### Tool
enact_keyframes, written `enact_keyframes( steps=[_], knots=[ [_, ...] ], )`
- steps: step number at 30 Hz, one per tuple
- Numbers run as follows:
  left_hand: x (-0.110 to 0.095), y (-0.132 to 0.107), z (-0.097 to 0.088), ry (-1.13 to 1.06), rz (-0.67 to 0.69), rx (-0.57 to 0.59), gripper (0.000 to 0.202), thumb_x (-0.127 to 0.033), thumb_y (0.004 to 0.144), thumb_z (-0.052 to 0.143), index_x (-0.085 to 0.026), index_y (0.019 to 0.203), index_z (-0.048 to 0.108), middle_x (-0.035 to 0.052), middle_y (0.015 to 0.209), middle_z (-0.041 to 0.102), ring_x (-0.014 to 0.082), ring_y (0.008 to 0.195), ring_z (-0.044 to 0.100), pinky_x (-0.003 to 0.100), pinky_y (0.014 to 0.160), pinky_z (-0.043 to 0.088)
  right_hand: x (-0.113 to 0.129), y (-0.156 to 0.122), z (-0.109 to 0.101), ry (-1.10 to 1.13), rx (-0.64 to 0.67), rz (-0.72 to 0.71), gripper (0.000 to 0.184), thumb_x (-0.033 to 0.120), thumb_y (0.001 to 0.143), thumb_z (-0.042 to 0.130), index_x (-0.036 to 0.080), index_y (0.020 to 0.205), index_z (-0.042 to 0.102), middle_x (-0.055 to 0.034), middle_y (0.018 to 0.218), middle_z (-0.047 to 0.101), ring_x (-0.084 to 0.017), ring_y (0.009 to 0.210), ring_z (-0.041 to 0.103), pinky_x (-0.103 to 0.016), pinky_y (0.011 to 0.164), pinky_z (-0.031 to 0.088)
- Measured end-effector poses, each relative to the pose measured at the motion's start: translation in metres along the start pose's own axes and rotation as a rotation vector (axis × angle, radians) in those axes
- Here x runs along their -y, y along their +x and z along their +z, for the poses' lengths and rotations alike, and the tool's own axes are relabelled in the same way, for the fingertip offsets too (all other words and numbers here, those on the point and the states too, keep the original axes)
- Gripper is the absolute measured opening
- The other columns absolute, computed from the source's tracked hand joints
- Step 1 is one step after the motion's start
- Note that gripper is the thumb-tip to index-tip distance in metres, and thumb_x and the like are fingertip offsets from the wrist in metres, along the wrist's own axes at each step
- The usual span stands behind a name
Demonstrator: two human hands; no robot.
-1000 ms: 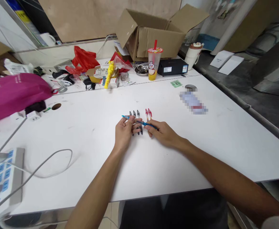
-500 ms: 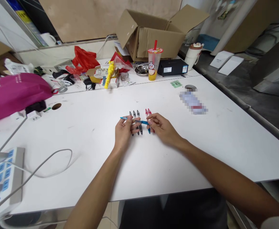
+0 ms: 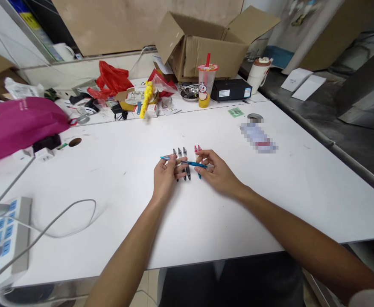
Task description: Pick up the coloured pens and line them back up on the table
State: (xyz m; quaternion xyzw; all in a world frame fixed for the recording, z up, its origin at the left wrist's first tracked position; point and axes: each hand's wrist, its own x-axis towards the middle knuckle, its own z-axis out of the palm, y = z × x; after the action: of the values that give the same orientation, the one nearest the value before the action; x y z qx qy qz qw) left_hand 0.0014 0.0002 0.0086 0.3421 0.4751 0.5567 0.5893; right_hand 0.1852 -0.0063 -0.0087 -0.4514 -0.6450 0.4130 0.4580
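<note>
A blue pen [image 3: 187,162] lies crosswise just above the white table [image 3: 270,200], pinched at both ends. My left hand [image 3: 165,178] grips its left end with curled fingers. My right hand [image 3: 218,174] pinches its right end. Under the pen lie three black pens [image 3: 181,154] side by side, pointing away from me. Two red pens [image 3: 197,149] lie just right of them, partly hidden by my right fingers. A second blue pen tip [image 3: 199,175] shows beneath my right hand.
An open cardboard box [image 3: 203,47], a drink cup with a red straw [image 3: 205,84] and a black device [image 3: 232,89] stand at the back. A magenta bag [image 3: 17,123] and a power strip [image 3: 1,243] with a grey cable [image 3: 62,217] lie at left.
My right hand has slid left along the blue pen, from over its far right end to a pinch nearer the red pens. The left hand has barely moved.
</note>
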Motion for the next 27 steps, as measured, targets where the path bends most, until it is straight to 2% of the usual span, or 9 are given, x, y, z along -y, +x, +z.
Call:
enact_keyframes(
  steps=[2, 5, 8, 14, 19, 24, 27],
  knots=[
    [0.000, 0.000, 0.000, -0.003, -0.001, -0.001, 0.032, -0.045, 0.090, 0.073, -0.016, 0.100, 0.063, 0.0159, 0.107, 0.079, 0.0207, 0.084, 0.079, 0.022, 0.057, 0.060, 0.001, 0.000, 0.000, -0.018, -0.002, 0.002, 0.028, 0.038, 0.093, 0.066, 0.026, 0.118, 0.063, -0.0059, 0.107, 0.066, -0.020, 0.092, 0.062, -0.036, 0.078, 0.053],
    [0.001, 0.001, -0.001, -0.023, -0.002, -0.009, 0.031, -0.045, 0.093, 0.071, -0.017, 0.100, 0.061, 0.0155, 0.105, 0.079, 0.0193, 0.079, 0.079, 0.021, 0.056, 0.059, 0.001, 0.001, 0.000, -0.016, -0.024, -0.007, 0.017, 0.037, 0.093, 0.067, 0.025, 0.104, 0.068, -0.0047, 0.101, 0.066, -0.019, 0.088, 0.061, -0.032, 0.067, 0.051],
    [0.000, 0.003, -0.003, -0.084, -0.018, -0.037, 0.027, -0.043, 0.098, 0.064, -0.017, 0.099, 0.057, 0.0147, 0.102, 0.079, 0.0180, 0.075, 0.079, 0.020, 0.054, 0.057, 0.002, 0.001, 0.000, 0.030, -0.065, -0.044, 0.016, 0.035, 0.089, 0.072, 0.025, 0.101, 0.070, -0.0043, 0.103, 0.064, -0.018, 0.086, 0.059, -0.029, 0.059, 0.049],
    [-0.005, 0.008, -0.005, -0.211, -0.069, -0.124, 0.022, -0.038, 0.103, 0.056, -0.017, 0.097, 0.053, 0.0142, 0.103, 0.078, 0.0167, 0.077, 0.079, 0.017, 0.053, 0.055, 0.010, 0.005, -0.007, 0.040, -0.169, -0.079, 0.017, 0.039, 0.087, 0.074, 0.024, 0.096, 0.074, -0.0046, 0.098, 0.067, -0.020, 0.092, 0.062, -0.032, 0.068, 0.053],
    [-0.008, 0.009, -0.012, -0.245, -0.038, -0.187, 0.022, -0.038, 0.105, 0.052, -0.017, 0.097, 0.053, 0.0150, 0.110, 0.077, 0.0158, 0.083, 0.079, 0.016, 0.055, 0.055, 0.014, 0.010, -0.020, 0.059, -0.237, -0.059, 0.023, 0.045, 0.086, 0.074, 0.022, 0.091, 0.072, -0.0057, 0.091, 0.069, -0.021, 0.087, 0.063, -0.035, 0.068, 0.052],
    [-0.008, 0.011, -0.018, -0.239, 0.008, -0.209, 0.023, -0.041, 0.103, 0.054, -0.018, 0.100, 0.052, 0.0156, 0.115, 0.076, 0.0183, 0.089, 0.079, 0.018, 0.058, 0.056, 0.007, 0.015, -0.029, 0.139, -0.234, 0.014, 0.031, 0.051, 0.087, 0.072, 0.021, 0.092, 0.066, -0.0043, 0.081, 0.067, -0.015, 0.066, 0.054, -0.031, 0.057, 0.043],
    [-0.007, 0.011, -0.017, -0.218, 0.030, -0.189, 0.025, -0.043, 0.103, 0.055, -0.019, 0.100, 0.052, 0.0145, 0.114, 0.076, 0.0187, 0.091, 0.079, 0.019, 0.060, 0.056, 0.004, 0.016, -0.028, 0.230, -0.212, 0.069, 0.031, 0.051, 0.086, 0.071, 0.024, 0.091, 0.057, -0.0034, 0.083, 0.067, -0.015, 0.065, 0.052, -0.028, 0.053, 0.038]
  ],
)
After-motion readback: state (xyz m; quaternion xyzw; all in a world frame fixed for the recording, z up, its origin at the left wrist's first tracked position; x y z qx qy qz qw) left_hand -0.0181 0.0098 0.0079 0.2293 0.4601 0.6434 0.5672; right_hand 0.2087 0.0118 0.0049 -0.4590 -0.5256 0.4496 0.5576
